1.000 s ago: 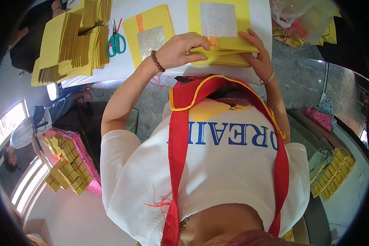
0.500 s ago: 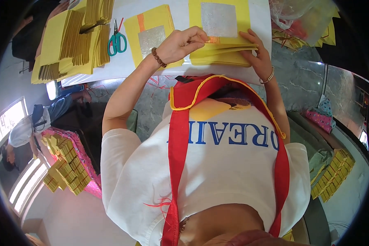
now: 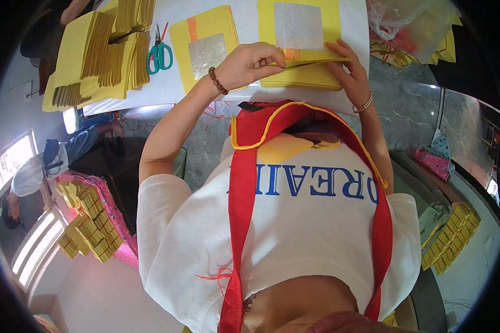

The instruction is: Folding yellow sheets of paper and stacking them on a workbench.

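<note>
A stack of yellow paper sheets (image 3: 302,81) lies at the table's near edge, its top sheet bearing a silver square and an orange strip. My left hand (image 3: 254,64) pinches the raised near edge of some sheets at their left side. At the right end of that edge is my right hand (image 3: 349,72), fingers bent around the sheets, the thumb beneath them. Left of this stack, a second yellow stack (image 3: 228,25) with a silver square and orange strip lies flat, partly hidden by my left hand.
Teal-handled scissors (image 3: 159,57) lie beside a large pile of folded yellow paper bundles (image 3: 91,53) on the white table (image 3: 354,22). A clear plastic bag (image 3: 411,25) is at the far right. Another person (image 3: 32,176) is at the left, near more tied yellow bundles (image 3: 97,227).
The lifted sheets' near edges have come together, where they were fanned apart before. My left hand has shifted slightly nearer and right, its fingers now closed on the paper edge.
</note>
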A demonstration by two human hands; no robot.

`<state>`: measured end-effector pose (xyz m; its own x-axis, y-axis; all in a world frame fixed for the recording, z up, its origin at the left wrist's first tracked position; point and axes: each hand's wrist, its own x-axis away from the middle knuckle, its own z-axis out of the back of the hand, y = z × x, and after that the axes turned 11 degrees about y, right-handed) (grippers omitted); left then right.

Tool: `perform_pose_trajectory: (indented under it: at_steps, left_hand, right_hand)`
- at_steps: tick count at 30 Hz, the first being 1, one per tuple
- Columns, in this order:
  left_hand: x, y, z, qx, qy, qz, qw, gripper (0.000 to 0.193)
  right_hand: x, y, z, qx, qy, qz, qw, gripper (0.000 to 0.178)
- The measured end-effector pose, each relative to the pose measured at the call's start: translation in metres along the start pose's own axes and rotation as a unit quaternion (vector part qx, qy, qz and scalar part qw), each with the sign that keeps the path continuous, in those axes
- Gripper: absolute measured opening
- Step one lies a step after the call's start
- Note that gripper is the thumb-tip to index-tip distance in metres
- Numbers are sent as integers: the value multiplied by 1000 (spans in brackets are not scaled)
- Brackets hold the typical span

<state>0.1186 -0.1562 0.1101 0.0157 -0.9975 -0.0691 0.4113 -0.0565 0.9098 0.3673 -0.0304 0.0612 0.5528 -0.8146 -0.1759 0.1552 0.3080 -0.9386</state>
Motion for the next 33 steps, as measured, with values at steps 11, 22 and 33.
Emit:
perform_pose_trajectory:
  at_steps: [11,22,33]
  left_hand:
    - [-6,-4,3,37,3,40,999,18]
    - [-7,-4,5,43,-24,50,998,14]
    - [-6,-9,1,-26,-14,-111,993,9]
  right_hand:
    - [-2,1,-1,-37,14,-12,999,41]
    - [0,-1,0,-71,-7,-56,996,45]
    - [1,5,1,-75,-23,-21,997,62]
